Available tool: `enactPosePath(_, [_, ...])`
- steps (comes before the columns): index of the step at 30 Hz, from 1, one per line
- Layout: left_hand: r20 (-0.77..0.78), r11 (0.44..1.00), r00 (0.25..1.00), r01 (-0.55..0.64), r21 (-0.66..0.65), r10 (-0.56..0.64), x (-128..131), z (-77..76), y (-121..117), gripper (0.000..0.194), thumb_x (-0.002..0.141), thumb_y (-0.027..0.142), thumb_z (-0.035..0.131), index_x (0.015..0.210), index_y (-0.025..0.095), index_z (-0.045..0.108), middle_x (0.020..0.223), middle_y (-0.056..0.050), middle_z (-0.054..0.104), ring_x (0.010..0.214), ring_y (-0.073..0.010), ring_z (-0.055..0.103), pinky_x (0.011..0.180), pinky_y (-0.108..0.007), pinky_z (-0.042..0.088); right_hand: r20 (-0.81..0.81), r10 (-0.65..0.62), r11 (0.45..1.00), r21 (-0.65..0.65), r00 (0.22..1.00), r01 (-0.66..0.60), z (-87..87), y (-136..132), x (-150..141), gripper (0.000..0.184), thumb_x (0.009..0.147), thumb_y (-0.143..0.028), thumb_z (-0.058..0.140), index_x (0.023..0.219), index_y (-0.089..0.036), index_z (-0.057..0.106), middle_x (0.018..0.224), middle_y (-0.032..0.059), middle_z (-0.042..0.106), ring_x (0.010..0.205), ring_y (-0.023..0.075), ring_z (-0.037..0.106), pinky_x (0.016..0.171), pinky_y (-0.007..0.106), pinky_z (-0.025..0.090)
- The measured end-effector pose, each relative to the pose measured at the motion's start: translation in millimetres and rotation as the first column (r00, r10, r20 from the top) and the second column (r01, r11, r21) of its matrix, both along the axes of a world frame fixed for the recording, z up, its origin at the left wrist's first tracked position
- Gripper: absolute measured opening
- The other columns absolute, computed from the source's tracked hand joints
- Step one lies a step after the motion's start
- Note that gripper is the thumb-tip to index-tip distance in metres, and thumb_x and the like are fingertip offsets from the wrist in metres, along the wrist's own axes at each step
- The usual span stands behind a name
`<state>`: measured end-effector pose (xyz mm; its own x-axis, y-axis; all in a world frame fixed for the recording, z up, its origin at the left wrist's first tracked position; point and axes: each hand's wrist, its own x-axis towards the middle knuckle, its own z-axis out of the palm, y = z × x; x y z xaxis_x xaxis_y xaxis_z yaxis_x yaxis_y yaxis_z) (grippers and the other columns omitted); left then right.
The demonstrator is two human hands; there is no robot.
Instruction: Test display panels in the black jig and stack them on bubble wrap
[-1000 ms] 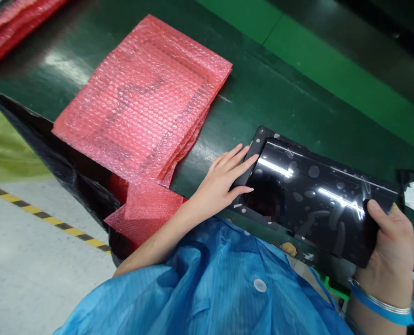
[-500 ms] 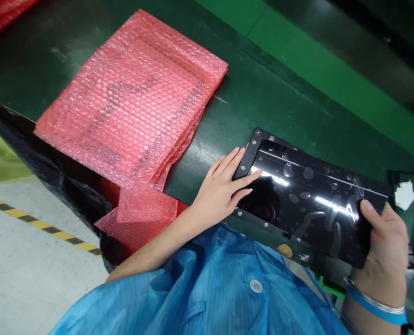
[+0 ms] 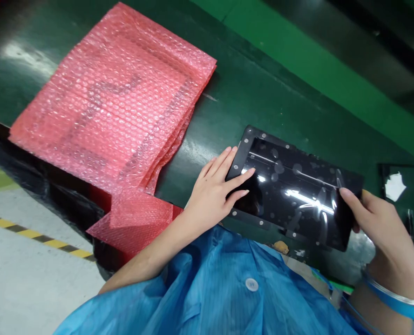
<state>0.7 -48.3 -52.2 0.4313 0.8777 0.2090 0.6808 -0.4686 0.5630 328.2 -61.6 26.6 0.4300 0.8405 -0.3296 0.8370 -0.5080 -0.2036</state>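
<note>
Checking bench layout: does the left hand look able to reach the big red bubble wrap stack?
Probably yes: the left hand lies open on the black panel, near the stack, with nothing visible standing between.

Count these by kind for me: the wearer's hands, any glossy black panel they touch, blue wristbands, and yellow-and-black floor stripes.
Left hand and right hand: 2
Glossy black panel: 1
Blue wristband: 1
Yellow-and-black floor stripe: 1
Total: 5
</note>
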Motion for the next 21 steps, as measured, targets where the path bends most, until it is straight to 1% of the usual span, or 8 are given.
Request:
enactPosePath(2, [-0.037,1.0,0.999,-0.006,0.018,0.007,-1,3.1,0,0.041,0.1,0.038,0.052,0.141,0.031,0.058,0.161,-0.016,0.032,0.15,-0.0326,0.032,0.113,-0.058,0.037,0.172,0.109,0.977,-0.198,0.979,-0.074,6.1,9,4,0.064,0.074,-0.083,0.03,0.052,-0.026,0.046,0.046,0.0053,0.052,0.049,0.0233,0.051,0.054,0.037,0.035])
enactPosePath(3, [-0.062,0.999,0.998,-0.012,0.034,0.014,-1,6.2,1,0.041,0.1,0.037,0.053,0.14,0.03,0.058,0.16,-0.016,0.034,0.149,-0.0339,0.033,0.112,-0.059,0.038,0.189,0.13,0.968,-0.236,0.973,-0.084,8.3,13,5,0.065,0.074,-0.083,0.025,0.053,-0.026,0.048,0.048,0.0055,0.054,0.052,0.0235,0.052,0.056,0.036,0.034])
enactPosePath(7, [-0.158,0.992,0.986,-0.026,0.121,0.045,19,23.0,-2,0.036,0.097,0.025,0.056,0.132,0.021,0.064,0.158,-0.018,0.037,0.148,-0.0377,0.034,0.112,-0.06,0.037,0.093,0.094,0.995,-0.028,0.991,-0.092,4.2,24,13,0.067,0.076,-0.084,0.026,0.064,-0.025,0.054,0.052,0.0031,0.058,0.056,0.0204,0.054,0.059,0.033,0.034])
enactPosePath(10, [-0.147,0.959,0.967,0.229,0.168,-0.206,59,28.5,-14,0.041,0.094,0.029,0.061,0.134,0.018,0.063,0.158,-0.015,0.039,0.148,-0.0352,0.034,0.115,-0.055,0.037,-0.026,0.019,0.993,0.113,0.999,-0.016,-11.3,30,30,0.065,0.073,-0.086,0.038,0.07,-0.024,0.052,0.052,0.0018,0.058,0.054,0.0177,0.051,0.059,0.031,0.035])
enactPosePath(12, [-0.146,0.87,0.889,0.455,0.19,-0.434,91,25.2,-25,0.051,0.093,0.041,0.064,0.139,0.019,0.059,0.158,-0.01,0.041,0.147,-0.0311,0.037,0.117,-0.049,0.038,-0.123,-0.003,0.99,0.142,0.992,0.02,-22.3,34,40,0.062,0.071,-0.085,0.048,0.072,-0.023,0.051,0.053,0.0009,0.058,0.052,0.0162,0.05,0.058,0.03,0.035])
enactPosePath(14, [-0.186,0.795,0.817,0.575,0.195,-0.546,117,18.2,-35,0.058,0.092,0.048,0.063,0.142,0.02,0.056,0.156,-0.008,0.043,0.146,-0.0282,0.039,0.118,-0.046,0.037,-0.171,-0.012,0.989,0.144,0.985,0.037,-30.1,39,45,0.057,0.07,-0.079,0.058,0.071,-0.023,0.049,0.052,-0.0003,0.057,0.052,0.0151,0.05,0.058,0.029,0.035])
enactPosePath(16, [-0.241,0.766,0.784,0.616,0.185,-0.572,132,10.8,-40,0.056,0.095,0.05,0.058,0.142,0.019,0.056,0.155,-0.005,0.045,0.146,-0.0264,0.039,0.118,-0.045,0.037,-0.139,-0.025,0.991,0.129,0.99,0.044,-33.5,43,44,0.052,0.07,-0.071,0.067,0.067,-0.023,0.047,0.052,-0.0014,0.055,0.052,0.0146,0.048,0.059,0.029,0.034])
enactPosePath(21, [-0.3,0.767,0.777,0.616,0.181,-0.553,139,3.9,-42,0.046,0.102,0.043,0.047,0.139,0.019,0.06,0.156,-0.002,0.044,0.146,-0.025,0.038,0.119,-0.044,0.036,-0.003,-0.003,0.999,0.038,1.0,0.003,-29.7,52,38,0.052,0.074,-0.063,0.074,0.063,-0.023,0.043,0.052,-0.0009,0.053,0.056,0.0151,0.047,0.06,0.029,0.031])
